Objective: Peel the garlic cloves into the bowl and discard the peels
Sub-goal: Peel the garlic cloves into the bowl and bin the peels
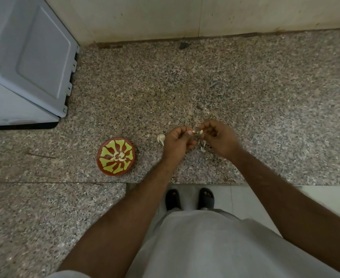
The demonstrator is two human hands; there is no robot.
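Clove point(200, 132) pinched between left hand point(177, 141) and right hand point(218, 138).

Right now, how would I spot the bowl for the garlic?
Look on the speckled stone counter, to the left of the left hand. The bowl is small, round and reddish-brown with a yellow-green flower pattern, the only colourful thing there, with pale peeled cloves in its middle.

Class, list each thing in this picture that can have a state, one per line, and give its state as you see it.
Bowl: upright on the counter, a few peeled cloves inside.
Garlic clove: pinched between both hands, being peeled.
Left hand: fingers curled, gripping the clove.
Right hand: fingers curled, pinching the clove.
Unpeeled cloves: lying on the counter beside the left hand.
Peels: loose below the hands.
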